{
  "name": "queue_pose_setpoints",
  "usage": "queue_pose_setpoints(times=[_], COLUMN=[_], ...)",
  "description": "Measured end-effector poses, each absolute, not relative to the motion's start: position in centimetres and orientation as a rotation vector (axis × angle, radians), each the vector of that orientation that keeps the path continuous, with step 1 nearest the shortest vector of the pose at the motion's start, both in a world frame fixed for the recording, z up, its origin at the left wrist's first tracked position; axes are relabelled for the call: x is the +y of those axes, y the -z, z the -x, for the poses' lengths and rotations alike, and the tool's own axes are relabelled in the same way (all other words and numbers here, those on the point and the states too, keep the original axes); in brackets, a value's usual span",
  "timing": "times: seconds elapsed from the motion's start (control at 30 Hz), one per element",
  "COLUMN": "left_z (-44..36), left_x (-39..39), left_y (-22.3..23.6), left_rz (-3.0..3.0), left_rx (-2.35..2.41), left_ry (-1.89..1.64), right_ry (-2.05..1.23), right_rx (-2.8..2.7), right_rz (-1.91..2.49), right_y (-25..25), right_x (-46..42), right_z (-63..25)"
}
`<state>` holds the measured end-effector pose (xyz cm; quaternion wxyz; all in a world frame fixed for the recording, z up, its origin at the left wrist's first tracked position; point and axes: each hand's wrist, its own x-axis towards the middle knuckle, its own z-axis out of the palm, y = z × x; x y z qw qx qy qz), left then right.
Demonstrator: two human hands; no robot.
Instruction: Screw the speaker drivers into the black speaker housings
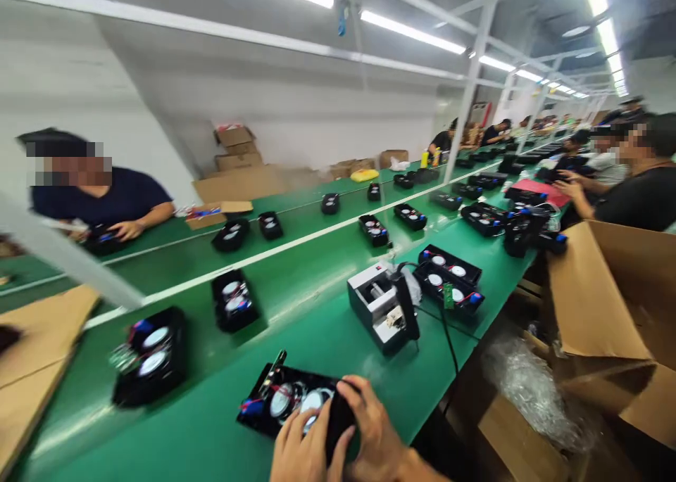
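Logging this station from my remote view, I start at far left, where a co-worker (100, 200) in a dark T-shirt sits across the green conveyor belt (158, 426) with a hand on a black unit (103, 241). A tan cardboard sheet (36, 376) lies along the near belt edge, just beside a black twin-cone unit (151, 355), with another (235, 300) farther along. At bottom centre, the black speaker housing (285, 397) lies on the belt with two round white cones facing up and red and blue wires showing. Its long axis runs roughly across the view, tilted slightly, and its body extends left from the wearer's hands. The left hand (298, 454) is curled closed against the housing's right end from the near side, while the right hand (372, 426) wraps over that same end, fingers closed on it. The right hand sits nearer the end block; the left sits nearer the cones. To the right stand a white-and-black bench fixture (377, 306) and a black cable (448, 348), then paired housings (448, 278) holding a green circuit board (448, 295). Beyond the belt I note clear plastic wrap (533, 397), an open carton (596, 299) and a seated co-worker (639, 200).
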<state>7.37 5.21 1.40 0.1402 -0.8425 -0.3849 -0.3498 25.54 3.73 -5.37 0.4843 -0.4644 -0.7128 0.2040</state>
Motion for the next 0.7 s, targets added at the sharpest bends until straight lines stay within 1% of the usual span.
queue_pose_setpoints(times=[0.1,0.17,0.27,0.33,0.4,0.5,0.57,0.63,0.7], left_z=[-7.4,-6.5,-4.6,-3.5,-2.8,-2.4,-2.6,-3.0,-3.4], left_x=[2.4,1.1,-0.3,-0.7,-1.0,-1.1,-1.0,-0.5,0.2], left_y=[-3.5,-4.4,-4.6,-4.1,-3.4,-2.7,-2.7,-2.9,-3.0], left_rz=[2.544,2.593,2.575,2.529,2.490,2.485,2.496,2.492,2.468], left_rx=[-1.093,-1.083,-1.122,-1.196,-1.256,-1.305,-1.323,-1.348,-1.373], left_ry=[1.078,1.141,1.219,1.260,1.291,1.262,1.217,1.220,1.269], right_ry=[-0.817,-0.973,-1.087,-1.108,-1.046,-0.861,-0.869,-0.922,-1.050], right_rx=[-1.852,-1.894,-1.998,-2.080,-2.074,-1.862,-1.802,-1.894,-1.967], right_rz=[1.016,1.068,1.171,1.212,1.223,1.254,1.353,1.479,1.500], right_y=[3.4,2.3,0.1,-1.9,-4.2,-6.9,-7.8,-8.3,-8.3], right_x=[3.5,4.3,5.3,5.6,5.7,6.2,7.1,8.3,9.9], right_z=[-31.2,-34.4,-37.5,-38.1,-36.9,-32.0,-27.5,-23.7,-21.7])
